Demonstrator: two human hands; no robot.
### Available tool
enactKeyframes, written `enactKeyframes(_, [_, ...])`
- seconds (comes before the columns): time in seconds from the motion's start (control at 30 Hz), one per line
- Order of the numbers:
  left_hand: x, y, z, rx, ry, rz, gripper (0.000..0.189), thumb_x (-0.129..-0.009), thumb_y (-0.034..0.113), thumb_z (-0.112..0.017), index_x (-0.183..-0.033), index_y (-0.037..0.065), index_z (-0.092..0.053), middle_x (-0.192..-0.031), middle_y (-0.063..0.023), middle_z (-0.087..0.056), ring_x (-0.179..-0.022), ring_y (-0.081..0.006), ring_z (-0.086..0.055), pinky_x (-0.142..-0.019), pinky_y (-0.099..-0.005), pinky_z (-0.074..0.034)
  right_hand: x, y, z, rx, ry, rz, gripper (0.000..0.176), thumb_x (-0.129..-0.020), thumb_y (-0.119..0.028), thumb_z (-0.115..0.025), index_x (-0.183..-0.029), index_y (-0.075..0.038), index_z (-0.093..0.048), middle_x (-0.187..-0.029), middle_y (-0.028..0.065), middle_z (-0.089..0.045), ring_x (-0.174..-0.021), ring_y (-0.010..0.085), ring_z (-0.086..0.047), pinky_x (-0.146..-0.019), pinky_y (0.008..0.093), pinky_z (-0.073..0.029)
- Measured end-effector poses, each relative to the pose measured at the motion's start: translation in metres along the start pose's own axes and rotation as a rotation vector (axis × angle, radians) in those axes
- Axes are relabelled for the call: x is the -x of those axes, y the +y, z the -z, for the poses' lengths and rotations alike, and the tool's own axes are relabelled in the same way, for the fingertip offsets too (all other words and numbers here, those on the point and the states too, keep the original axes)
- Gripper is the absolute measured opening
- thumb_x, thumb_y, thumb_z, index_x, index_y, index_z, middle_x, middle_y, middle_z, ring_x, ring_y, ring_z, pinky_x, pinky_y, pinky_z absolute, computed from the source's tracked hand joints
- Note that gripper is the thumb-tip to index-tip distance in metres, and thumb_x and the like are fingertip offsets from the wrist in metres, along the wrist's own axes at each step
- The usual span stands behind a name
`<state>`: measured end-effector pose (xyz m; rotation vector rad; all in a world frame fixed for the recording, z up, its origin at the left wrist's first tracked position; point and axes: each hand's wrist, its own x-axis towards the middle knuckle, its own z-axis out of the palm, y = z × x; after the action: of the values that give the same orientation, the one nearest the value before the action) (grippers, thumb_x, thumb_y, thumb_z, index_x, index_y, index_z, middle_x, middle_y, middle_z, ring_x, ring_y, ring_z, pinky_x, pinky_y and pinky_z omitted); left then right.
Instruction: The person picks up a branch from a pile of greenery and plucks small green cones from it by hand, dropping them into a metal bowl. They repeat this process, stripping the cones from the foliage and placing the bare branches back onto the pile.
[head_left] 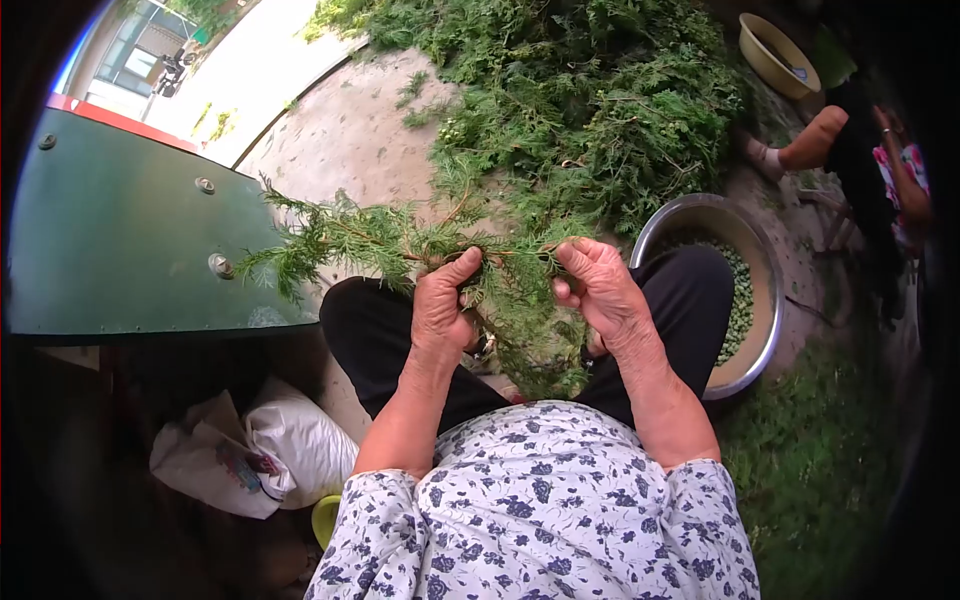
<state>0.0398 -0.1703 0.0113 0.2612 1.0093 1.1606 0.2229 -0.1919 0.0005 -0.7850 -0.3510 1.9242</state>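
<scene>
A green, feathery conifer branch (370, 235) stretches sideways in front of my knees, its leafy end pointing left. My left hand (445, 300) is closed around its stem, thumb on top. At the branch's right end, my right hand (600, 285) pinches a sprig between thumb and fingers. More green sprigs hang between the hands and over my lap. Right of my right knee stands a wide metal basin (765, 265) holding many small pale-green cones or berries (740, 300).
A large heap of cut conifer branches (600, 100) lies ahead. Left are a green metal panel (130, 230) and a white sack (300, 445). A beige basin (780, 60) and another person's leg (812, 140) are at far right. Loose greenery (820, 460) covers the ground right.
</scene>
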Motion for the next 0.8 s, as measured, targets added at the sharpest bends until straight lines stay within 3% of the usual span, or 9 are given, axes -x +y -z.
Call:
enactKeyframes(0.07, [-0.009,0.002,0.017,-0.089,-0.095,0.142,0.012,-0.077,0.01,-0.066,-0.084,0.001,-0.062,-0.072,-0.0081,-0.064,-0.043,-0.0081,-0.05,-0.037,-0.0204,-0.041,0.001,0.001,0.004,0.401,0.227,0.207,0.015,-0.084,-0.019,-0.063,-0.085,-0.004,-0.061,-0.065,-0.0047,-0.055,-0.051,0.0038,-0.047,-0.042,0.0163,-0.034])
enactKeyframes(0.13, [-0.001,-0.005,-0.003,-0.229,0.005,0.053,0.01,-0.075,0.005,-0.068,-0.082,0.003,-0.062,-0.069,-0.0048,-0.063,-0.039,-0.0047,-0.043,-0.032,-0.0163,-0.029,-0.005,0.003,0.017,0.882,0.396,0.673,0.013,-0.085,-0.014,-0.062,-0.088,-0.002,-0.064,-0.063,-0.0059,-0.051,-0.048,0.0,-0.038,-0.042,0.0155,-0.028])
enactKeyframes(0.27, [0.0,-0.028,-0.021,-0.373,-0.089,0.101,0.013,-0.071,0.003,-0.071,-0.08,0.005,-0.061,-0.071,0.001,-0.06,-0.054,-0.0061,-0.052,-0.042,-0.0198,-0.036,0.001,-0.015,0.04,1.055,0.646,0.907,0.017,-0.085,-0.017,-0.061,-0.086,-0.001,-0.064,-0.062,-0.0064,-0.048,-0.049,0.0019,-0.036,-0.043,0.0189,-0.03])
enactKeyframes(0.33, [0.006,-0.038,-0.04,-0.288,-0.124,0.111,0.019,-0.071,0.006,-0.072,-0.083,0.0,-0.059,-0.073,-0.0021,-0.06,-0.06,-0.0102,-0.055,-0.05,-0.0229,-0.042,0.013,-0.025,0.041,1.074,0.768,0.809,0.017,-0.084,-0.015,-0.061,-0.086,0.002,-0.061,-0.07,0.0073,-0.06,-0.064,0.0119,-0.051,-0.062,0.0261,-0.043])
enactKeyframes(0.5, [0.003,-0.051,-0.058,-0.549,-0.218,0.104,0.029,-0.072,0.003,-0.07,-0.094,-0.007,-0.053,-0.079,-0.0091,-0.061,-0.071,-0.0138,-0.057,-0.064,-0.0272,-0.046,0.021,-0.041,0.057,1.405,0.874,1.068,0.016,-0.085,-0.014,-0.059,-0.082,0.002,-0.06,-0.066,0.0051,-0.056,-0.06,0.0115,-0.051,-0.056,0.0269,-0.043])
enactKeyframes(0.53, [0.005,-0.05,-0.064,-0.6,-0.265,0.121,0.03,-0.071,0.004,-0.07,-0.093,-0.008,-0.053,-0.08,-0.0092,-0.061,-0.071,-0.0138,-0.056,-0.065,-0.0272,-0.046,0.022,-0.045,0.061,1.411,0.88,1.073,0.016,-0.085,-0.014,-0.059,-0.082,0.002,-0.06,-0.066,0.0051,-0.056,-0.06,0.0115,-0.051,-0.056,0.0269,-0.043])
enactKeyframes(0.6, [-0.002,-0.057,-0.062,-0.607,-0.252,0.098,0.031,-0.071,0.005,-0.07,-0.093,-0.007,-0.053,-0.078,-0.0087,-0.061,-0.068,-0.0136,-0.056,-0.062,-0.027,-0.045,0.026,-0.053,0.071,0.987,0.984,0.754,0.018,-0.087,-0.016,-0.057,-0.081,0.0,-0.061,-0.064,0.0016,-0.054,-0.051,0.0082,-0.045,-0.047,0.024,-0.037])
enactKeyframes(0.63, [-0.006,-0.061,-0.058,-0.615,-0.225,0.074,0.031,-0.071,0.006,-0.07,-0.093,-0.007,-0.053,-0.077,-0.0082,-0.06,-0.065,-0.0134,-0.055,-0.059,-0.0269,-0.045,0.028,-0.062,0.089,0.962,0.998,0.871,0.019,-0.088,-0.017,-0.055,-0.08,-0.002,-0.062,-0.063,-0.0011,-0.051,-0.046,0.005,-0.038,-0.042,0.0216,-0.03])
enactKeyframes(0.8, [-0.027,-0.063,-0.037,-0.425,-0.215,0.149,0.03,-0.073,0.009,-0.07,-0.095,-0.001,-0.052,-0.075,-0.0057,-0.059,-0.052,-0.0069,-0.045,-0.04,-0.0227,-0.03,0.054,-0.099,0.14,0.633,1.022,0.892,0.013,-0.086,-0.011,-0.056,-0.094,-0.002,-0.061,-0.067,-0.0031,-0.051,-0.053,0.0034,-0.04,-0.045,0.0175,-0.031])
